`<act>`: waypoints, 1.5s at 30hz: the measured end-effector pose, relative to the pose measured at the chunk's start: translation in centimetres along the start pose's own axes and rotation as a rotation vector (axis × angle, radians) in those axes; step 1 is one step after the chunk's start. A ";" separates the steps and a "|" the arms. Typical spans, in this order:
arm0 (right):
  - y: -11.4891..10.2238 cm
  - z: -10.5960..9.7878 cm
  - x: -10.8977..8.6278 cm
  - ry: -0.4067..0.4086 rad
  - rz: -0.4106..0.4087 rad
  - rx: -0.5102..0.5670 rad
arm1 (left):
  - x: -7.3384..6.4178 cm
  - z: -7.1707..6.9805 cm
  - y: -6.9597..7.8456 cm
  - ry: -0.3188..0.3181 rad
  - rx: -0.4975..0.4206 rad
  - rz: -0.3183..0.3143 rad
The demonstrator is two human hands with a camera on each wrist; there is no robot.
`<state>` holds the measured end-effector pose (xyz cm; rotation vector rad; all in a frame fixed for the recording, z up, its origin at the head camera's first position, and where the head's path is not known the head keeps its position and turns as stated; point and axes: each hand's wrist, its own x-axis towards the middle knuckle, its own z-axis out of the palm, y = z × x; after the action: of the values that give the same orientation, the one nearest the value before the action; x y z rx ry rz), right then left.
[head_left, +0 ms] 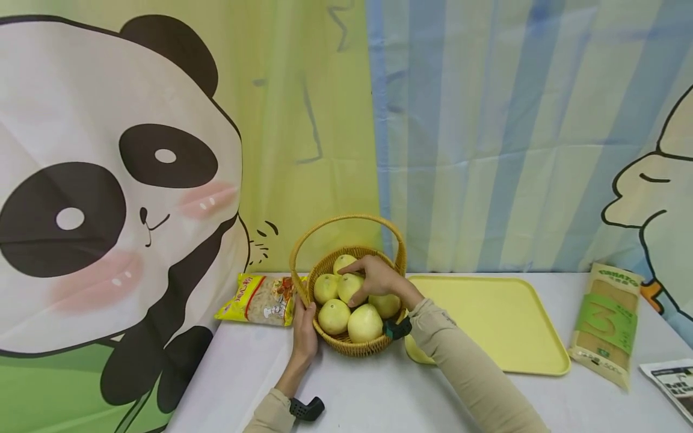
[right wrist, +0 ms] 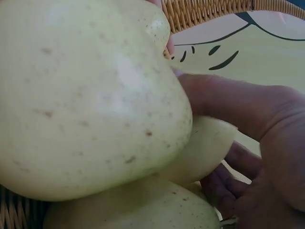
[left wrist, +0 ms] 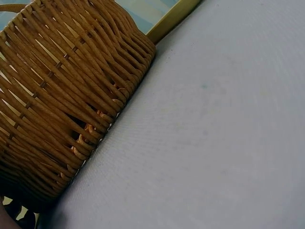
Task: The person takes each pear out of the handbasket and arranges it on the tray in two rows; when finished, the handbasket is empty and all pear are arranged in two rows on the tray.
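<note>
A wicker basket point(head_left: 354, 349) with a tall arched handle stands on the table, holding several pale yellow-green pears point(head_left: 334, 317). My right hand point(head_left: 377, 278) reaches into it from the right, its thumb and fingers curved around one pear point(head_left: 349, 288) in the middle. Close up in the right wrist view, a large speckled pear point(right wrist: 95, 100) fills the left, and the hand point(right wrist: 252, 119) lies around a pear behind it. At the basket's left side, my left hand point(head_left: 306, 331) holds the wall near the handle's base. In the left wrist view, woven wall point(left wrist: 71, 86) hides most of that hand.
A yellow bag of dry food point(head_left: 265, 300) lies just left of the basket. To the right is a yellow tray point(head_left: 487, 325), partly behind my right forearm. Farther right lie a green-and-tan noodle packet point(head_left: 606, 325) and a printed sheet point(head_left: 674, 385). A printed curtain point(head_left: 460, 150) hangs behind.
</note>
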<state>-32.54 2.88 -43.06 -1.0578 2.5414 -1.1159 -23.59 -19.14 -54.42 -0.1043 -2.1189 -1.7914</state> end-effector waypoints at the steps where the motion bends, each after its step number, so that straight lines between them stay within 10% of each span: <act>1: 0.0 0.1 0.0 0.015 -0.008 0.008 | 0.0 0.0 0.0 0.001 0.001 0.001; 29: -1.7 -2.6 -6.1 0.295 -0.091 0.459 | -0.2 -0.3 -0.7 -0.001 0.002 0.002; 45: 1.9 -6.1 -12.5 0.498 -0.063 0.457 | -0.2 -0.1 -0.1 0.016 0.021 0.016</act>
<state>-26.90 15.70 -41.55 -0.8171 2.3837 -2.0687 -23.44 -19.27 -54.59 -0.1010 -2.1190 -1.7545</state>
